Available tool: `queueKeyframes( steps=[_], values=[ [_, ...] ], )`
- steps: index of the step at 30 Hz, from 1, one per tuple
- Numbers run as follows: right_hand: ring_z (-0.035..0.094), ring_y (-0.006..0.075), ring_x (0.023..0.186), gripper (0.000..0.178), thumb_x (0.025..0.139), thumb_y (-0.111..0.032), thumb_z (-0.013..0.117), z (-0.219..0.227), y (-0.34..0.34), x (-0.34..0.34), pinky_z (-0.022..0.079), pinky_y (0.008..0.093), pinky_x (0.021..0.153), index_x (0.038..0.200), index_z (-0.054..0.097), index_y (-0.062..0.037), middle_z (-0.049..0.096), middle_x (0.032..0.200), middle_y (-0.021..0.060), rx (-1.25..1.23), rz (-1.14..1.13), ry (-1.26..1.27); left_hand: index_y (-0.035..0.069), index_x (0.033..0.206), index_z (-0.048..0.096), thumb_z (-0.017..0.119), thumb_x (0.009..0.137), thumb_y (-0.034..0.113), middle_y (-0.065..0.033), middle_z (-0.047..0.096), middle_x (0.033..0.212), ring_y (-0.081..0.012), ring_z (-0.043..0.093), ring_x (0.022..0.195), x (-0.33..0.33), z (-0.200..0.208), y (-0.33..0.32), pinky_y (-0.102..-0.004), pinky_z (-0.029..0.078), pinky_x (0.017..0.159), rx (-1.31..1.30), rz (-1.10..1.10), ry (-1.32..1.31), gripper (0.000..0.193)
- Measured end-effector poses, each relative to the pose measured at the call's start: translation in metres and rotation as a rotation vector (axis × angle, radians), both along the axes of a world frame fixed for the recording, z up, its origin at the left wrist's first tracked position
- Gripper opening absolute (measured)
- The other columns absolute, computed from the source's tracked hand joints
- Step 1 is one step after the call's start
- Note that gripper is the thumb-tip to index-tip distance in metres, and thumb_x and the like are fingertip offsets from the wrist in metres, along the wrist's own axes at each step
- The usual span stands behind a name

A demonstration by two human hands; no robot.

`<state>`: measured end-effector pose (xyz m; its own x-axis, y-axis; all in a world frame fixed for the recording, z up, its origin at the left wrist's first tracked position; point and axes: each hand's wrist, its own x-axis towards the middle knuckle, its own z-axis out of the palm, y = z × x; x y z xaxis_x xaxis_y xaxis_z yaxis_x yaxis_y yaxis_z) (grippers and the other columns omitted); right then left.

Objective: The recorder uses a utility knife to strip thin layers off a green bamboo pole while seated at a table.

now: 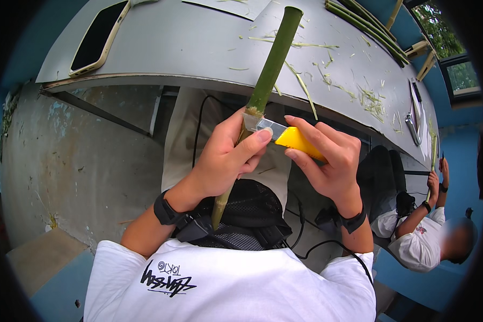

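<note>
My left hand (222,155) is closed around a green bamboo stick (276,59). It slants from over the table edge down to a pale, narrower end near my lap. My right hand (330,158) grips a yellow-handled utility knife (299,143) between thumb and fingers. The knife's wide blade lies across the stick at a rough, pale joint just below the thick green part. My left thumb presses on the flat of the blade. The left palm hides part of the stick's middle, and the right fingers cover the handle's end.
A phone (99,38) lies on the grey table (172,51) at the left. Green shavings (371,102) are scattered at the right, below several bamboo lengths (367,32). Metal tools (415,129) lie near the right edge. Another person (418,244) sits at right, holding a thin strip.
</note>
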<state>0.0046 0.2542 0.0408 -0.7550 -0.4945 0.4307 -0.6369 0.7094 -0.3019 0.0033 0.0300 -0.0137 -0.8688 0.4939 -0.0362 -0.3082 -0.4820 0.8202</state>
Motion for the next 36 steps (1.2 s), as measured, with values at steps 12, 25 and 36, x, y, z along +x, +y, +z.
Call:
queueKeyframes(
  steps=[12,25,36],
  values=[
    [0.052,0.0175,0.05,0.051,0.08,-0.026,0.086,0.004,0.001,0.0,0.041,0.0321,0.048,0.129,0.074,-0.0142,0.055,0.068,0.0012,0.05,-0.011,0.044,0.005,0.112,0.053,0.062,0.108,0.032,0.0026,0.048,0.073,-0.0018,0.037,0.055,0.001,0.005,0.001,-0.0198,0.029,0.046,-0.101,0.036,0.021,0.029],
    [0.056,0.0191,0.052,0.045,0.081,-0.022,0.086,-0.004,-0.003,-0.001,0.044,0.0304,0.05,0.123,0.075,-0.0101,0.058,0.069,0.0036,-0.08,-0.028,-0.004,0.005,0.123,0.054,0.061,0.107,0.032,0.0006,0.05,0.079,-0.0033,0.043,0.059,-0.002,0.001,-0.005,-0.0212,0.034,0.047,0.005,-0.035,-0.049,0.032],
    [0.057,0.0193,0.053,0.046,0.079,-0.022,0.085,0.001,0.003,0.005,0.044,0.0303,0.05,0.123,0.076,-0.0109,0.06,0.07,0.0035,-0.056,-0.019,-0.031,0.002,0.137,0.045,0.046,0.109,0.02,-0.0082,0.057,0.097,-0.0103,0.052,0.069,0.001,-0.005,-0.009,-0.0236,0.046,0.067,0.106,-0.019,0.024,0.033]
  ],
)
